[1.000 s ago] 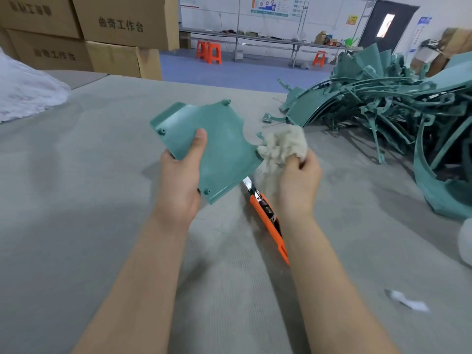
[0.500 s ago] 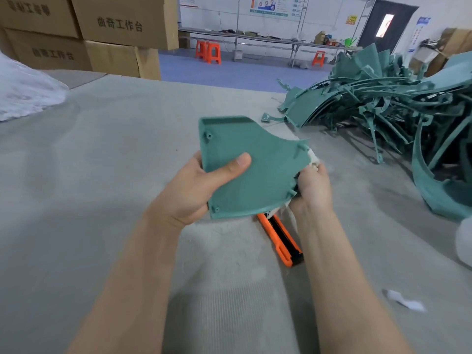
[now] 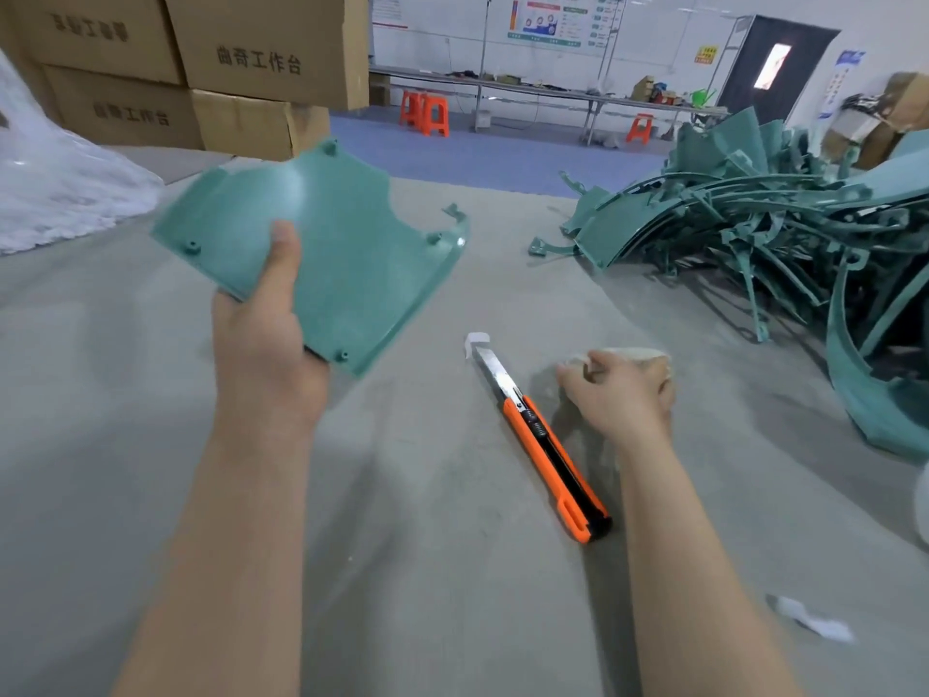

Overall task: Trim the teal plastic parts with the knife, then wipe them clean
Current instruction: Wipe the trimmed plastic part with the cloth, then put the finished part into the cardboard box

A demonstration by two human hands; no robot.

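My left hand (image 3: 266,344) grips a flat teal plastic part (image 3: 347,249) by its near edge, thumb on top, and holds it raised above the grey table at the left. My right hand (image 3: 621,392) is curled round a beige cloth (image 3: 636,353), low on the table to the right. Between the two hands the orange utility knife (image 3: 548,445) lies on the table with its blade out, pointing away from me. A small white scrap (image 3: 476,340) sits at the blade tip.
A large heap of teal plastic parts (image 3: 764,233) fills the table's right side. Cardboard boxes (image 3: 211,67) stand at the back left beside a white plastic-wrapped bundle (image 3: 55,193). A white scrap (image 3: 809,618) lies near my right forearm. The grey table (image 3: 402,570) stretches around the knife.
My left hand has carried the teal part up and to the left, away from the cloth. My right hand has dropped to the table at the right with the cloth, uncovering the knife.
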